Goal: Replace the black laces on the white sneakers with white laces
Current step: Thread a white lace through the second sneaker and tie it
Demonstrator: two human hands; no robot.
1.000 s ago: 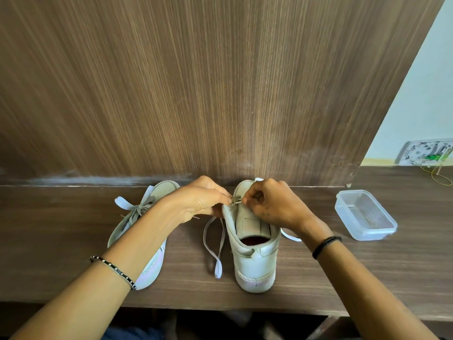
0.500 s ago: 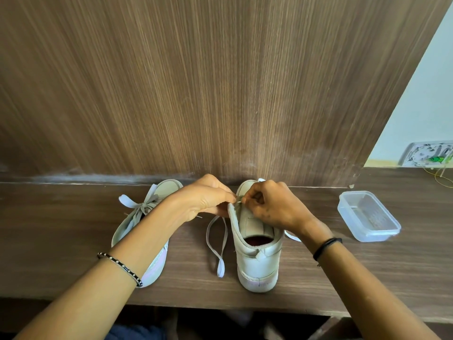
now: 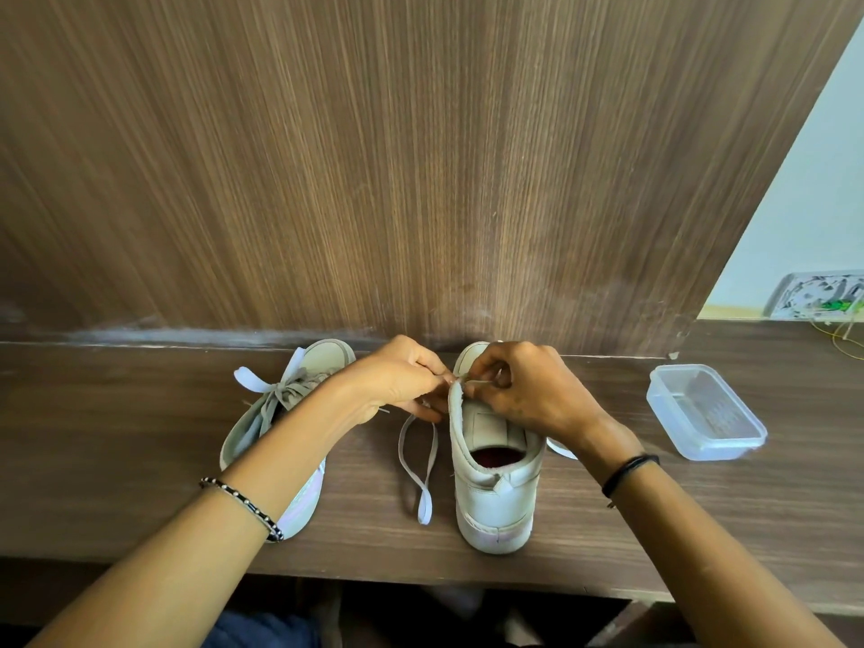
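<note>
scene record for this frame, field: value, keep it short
left hand: pinches white lace at the upright sneaker's top
right hand: grip on the same lace, opposite side
upright sneaker: on desk, heel toward camera
lace tail: loops down onto desk, left of that sneaker
other sneaker: further left, leaning over, bow tied
container: clear plastic, right, apart

Both hands (image 3: pixel 402 381) pinching lace (image 3: pixel 474 380) over upright sneaker (image 3: pixel 495 498).

Left sneaker (image 3: pixel 255 425) laced; right sneaker (image 3: pixel 495 505) upright, white lace (image 3: pixel 423 465) loose beside.
</note>
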